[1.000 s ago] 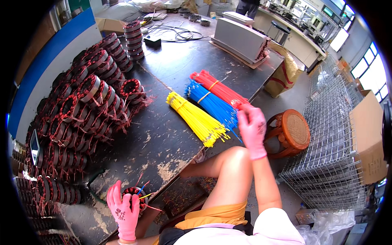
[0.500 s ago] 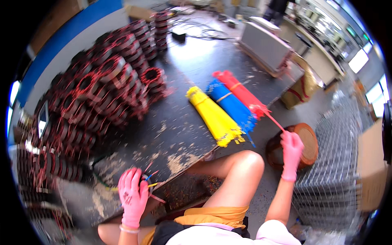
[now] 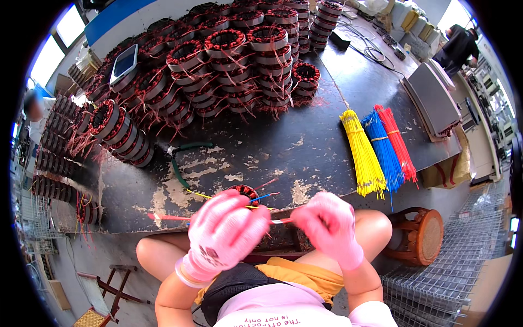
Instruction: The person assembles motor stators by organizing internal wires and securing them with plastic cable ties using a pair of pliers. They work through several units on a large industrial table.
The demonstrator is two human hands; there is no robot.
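Observation:
In front of my lap, my left hand (image 3: 226, 231) and my right hand (image 3: 329, 226), both in pink gloves, are closed with their fingertips close together. A thin red wire (image 3: 281, 220) spans the short gap between them, pinched at both sides. A red length (image 3: 171, 217) sticks out on the left of my left hand. Just beyond my left hand, at the bench edge, lies a ring-shaped stator (image 3: 245, 192) with red windings, partly hidden by the glove. Yellow and blue leads (image 3: 262, 198) come off it. Both hands are somewhat blurred.
Stacked stators (image 3: 226, 43) fill the back left of the dark bench (image 3: 305, 141). Green-handled pliers (image 3: 180, 169) lie left of centre. Yellow (image 3: 362, 155), blue (image 3: 384, 147) and red (image 3: 396, 141) wire bundles lie at right. A wooden stool (image 3: 427, 237) stands beside my knee; another person (image 3: 457, 46) is far right.
My right hand has come left from the red bundle with a red wire and now meets my left hand. My left hand has shifted off the stator's top. The view has turned leftward.

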